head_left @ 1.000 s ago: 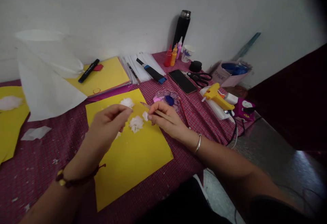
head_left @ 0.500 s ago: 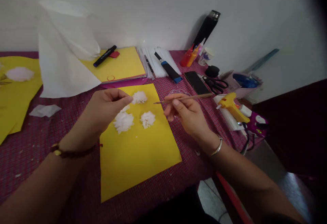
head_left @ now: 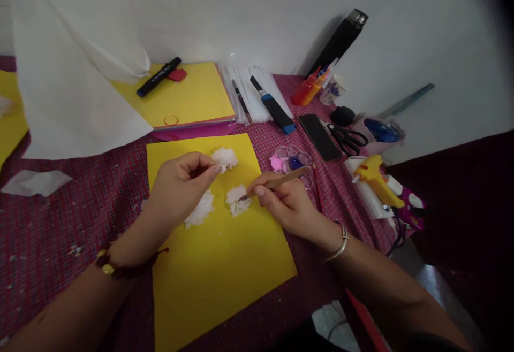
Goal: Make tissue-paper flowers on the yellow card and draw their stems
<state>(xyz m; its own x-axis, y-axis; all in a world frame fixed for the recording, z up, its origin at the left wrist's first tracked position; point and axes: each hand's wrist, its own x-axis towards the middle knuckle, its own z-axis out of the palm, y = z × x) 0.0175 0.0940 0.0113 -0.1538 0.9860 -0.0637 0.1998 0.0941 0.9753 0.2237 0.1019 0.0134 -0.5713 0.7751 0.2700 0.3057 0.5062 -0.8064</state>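
Right hand (head_left: 287,202) grips a thin brush (head_left: 277,182) pencil-style, fingers closed round the shaft, tip down on the middle tissue flower (head_left: 237,200) just left of the knuckles. Left hand (head_left: 180,183) is pinched shut, thumb against forefinger; fingertips sit just beside the top flower (head_left: 225,158). Cannot tell if a scrap of tissue is between them. A third flower (head_left: 201,210) lies partly under the left palm. All three rest on the yellow sheet (head_left: 217,255) below both hands.

Paint palette (head_left: 289,160) with pink and blue wells sits just beyond the right hand, close to the brush's back end. A red stick (head_left: 316,183) lies beside the right knuckles.

Doing it well, as I judge: keep the brush low-angled and dab lightly, since tissue tears and soaks fast. Touch petal edges, not the core. Little paint per load, or it bleeds onto the sheet. The left hand is better steadying the sheet or the flower's rim, clear of wet spots. Watch the right wrist: its bangle (head_left: 338,240) hangs near the sheet edge and could drag it.

Further right: glue gun (head_left: 375,178), scissors (head_left: 348,138).
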